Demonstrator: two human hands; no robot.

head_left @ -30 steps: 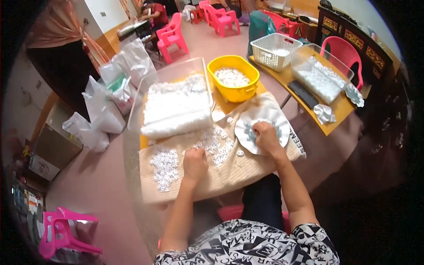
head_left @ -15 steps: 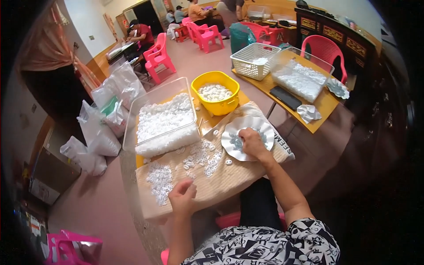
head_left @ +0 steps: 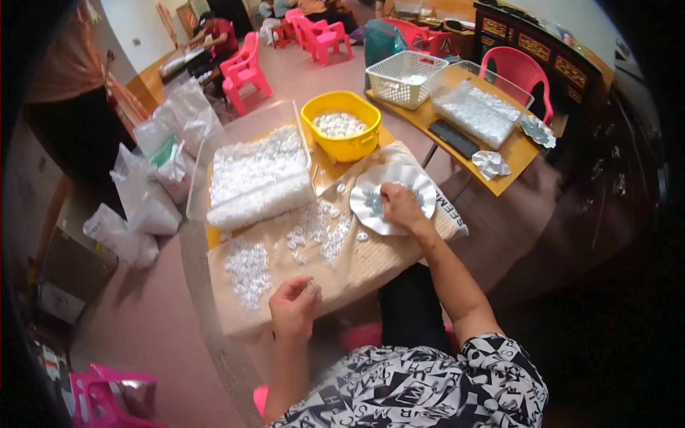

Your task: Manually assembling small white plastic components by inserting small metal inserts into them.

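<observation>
My right hand (head_left: 402, 208) reaches into a white paper dish with a wavy rim (head_left: 368, 219), its fingertips pressed together among small grey pieces (head_left: 372, 201). What they pinch, if anything, is hidden. Above the front edge of the cloth, my left hand (head_left: 291, 311) is closed in a pinch, with something tiny at the fingertips that I cannot make out. A pile of small white plastic parts (head_left: 247, 272) lies on the beige cloth (head_left: 285, 323) beyond the left hand. Another loose group of white parts (head_left: 335, 237) is spread between the hands.
Behind the cloth stand a clear bin (head_left: 251, 207) heaped with white pieces and a yellow tub (head_left: 347, 148). The right-hand table (head_left: 497, 184) bears a white basket (head_left: 401, 89), another clear bin (head_left: 477, 133) and a black case (head_left: 454, 138). White sacks (head_left: 145, 189) stand on the left floor.
The scene sits slightly higher and further left in the picture. My left hand's thumb and fingers have come together in an upturned pinch. My right hand stays in the dish.
</observation>
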